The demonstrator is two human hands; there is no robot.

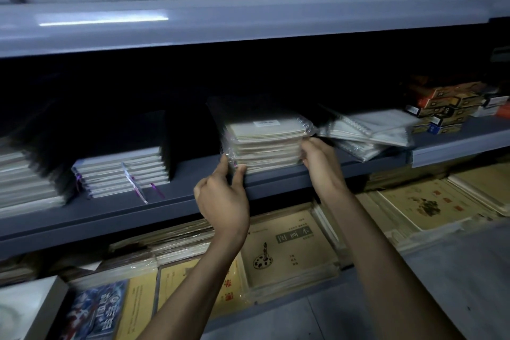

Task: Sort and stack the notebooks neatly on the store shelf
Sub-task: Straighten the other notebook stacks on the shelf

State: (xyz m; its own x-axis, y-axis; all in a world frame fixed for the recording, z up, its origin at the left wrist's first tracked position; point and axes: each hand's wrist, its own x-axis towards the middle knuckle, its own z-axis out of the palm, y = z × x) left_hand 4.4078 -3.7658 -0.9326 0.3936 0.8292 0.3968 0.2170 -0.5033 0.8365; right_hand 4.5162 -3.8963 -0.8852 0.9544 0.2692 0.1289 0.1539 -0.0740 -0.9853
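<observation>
Left hand (223,201) pinches the wrapped notebook stack (266,143) at seven o'clock; right hand (320,163) grips its three o'clock edge

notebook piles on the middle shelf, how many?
4: far-left pile; ribboned pile beside it; wrapped pile gripped by left hand and right hand; slumped spiral pile right of that. The dark back of the shelf may hide more.
</observation>
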